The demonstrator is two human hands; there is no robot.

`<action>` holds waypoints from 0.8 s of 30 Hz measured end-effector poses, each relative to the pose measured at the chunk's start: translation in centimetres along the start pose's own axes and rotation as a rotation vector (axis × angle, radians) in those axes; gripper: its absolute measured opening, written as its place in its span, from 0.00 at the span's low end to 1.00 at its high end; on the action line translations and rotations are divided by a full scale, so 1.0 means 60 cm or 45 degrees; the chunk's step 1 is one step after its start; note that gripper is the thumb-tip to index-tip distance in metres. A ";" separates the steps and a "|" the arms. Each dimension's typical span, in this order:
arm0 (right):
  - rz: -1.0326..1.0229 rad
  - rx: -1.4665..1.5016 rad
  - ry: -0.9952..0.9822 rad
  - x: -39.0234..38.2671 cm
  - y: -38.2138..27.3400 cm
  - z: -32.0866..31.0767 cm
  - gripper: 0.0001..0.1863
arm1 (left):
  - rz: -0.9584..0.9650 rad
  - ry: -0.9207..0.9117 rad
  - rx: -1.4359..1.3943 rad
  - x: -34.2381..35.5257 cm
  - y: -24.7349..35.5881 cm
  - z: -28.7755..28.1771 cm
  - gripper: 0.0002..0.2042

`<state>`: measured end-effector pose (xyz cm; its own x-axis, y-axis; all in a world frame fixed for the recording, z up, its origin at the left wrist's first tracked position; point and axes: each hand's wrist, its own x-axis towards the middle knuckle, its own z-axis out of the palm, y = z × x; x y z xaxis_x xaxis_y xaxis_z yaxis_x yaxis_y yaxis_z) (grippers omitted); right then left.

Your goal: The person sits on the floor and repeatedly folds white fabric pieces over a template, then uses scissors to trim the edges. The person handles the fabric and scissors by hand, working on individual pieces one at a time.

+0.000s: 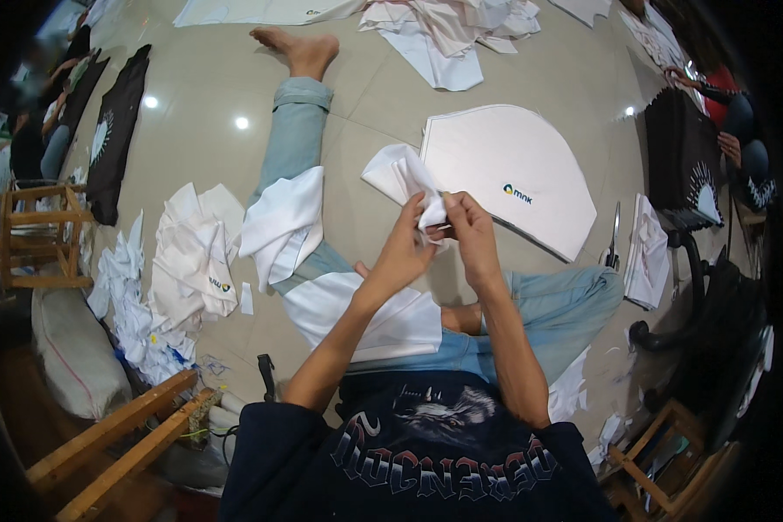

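Observation:
Sitting on the floor, I hold a piece of white fabric [395, 171] up in front of my lap. My left hand [407, 239] pinches its near edge from the left, while my right hand [470, 228] grips the same edge close beside it. The fabric is bunched between the fingertips, and its loose part fans out away from me. Just beyond my right hand lies a neat stack of white cut panels [496, 143] with a rounded edge and a small printed logo. Another white cloth [365, 309] drapes over my lap and left leg.
Scissors [614, 239] lie right of my knee, beside folded white cloth [647, 257]. Crumpled white fabric [191, 261] and scraps spread at left. More cloth [444, 35] lies ahead. Wooden stools [43, 235], a sack [74, 352] and dark fabric stacks [680, 157] edge the area; other people sit at both sides.

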<state>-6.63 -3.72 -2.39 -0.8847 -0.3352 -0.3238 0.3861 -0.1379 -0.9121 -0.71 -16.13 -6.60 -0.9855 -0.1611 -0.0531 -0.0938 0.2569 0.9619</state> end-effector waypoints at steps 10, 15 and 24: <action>-0.520 0.046 0.423 -0.035 -0.120 0.025 0.13 | -0.496 0.036 -1.389 -0.001 0.098 -0.021 0.25; 0.005 0.071 0.326 -0.154 0.050 -0.085 0.26 | -0.339 -0.095 -1.756 0.022 0.168 -0.038 0.24; 0.129 1.582 -0.212 -0.060 -0.042 -0.001 0.44 | -0.205 -0.188 -1.905 0.019 0.203 -0.005 0.26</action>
<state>-4.41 -2.14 1.04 -0.8282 -0.4965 -0.2600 0.5151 -0.8571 -0.0036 -2.95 -13.48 5.15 -0.9925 0.0258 -0.1198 -0.0629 -0.9463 0.3172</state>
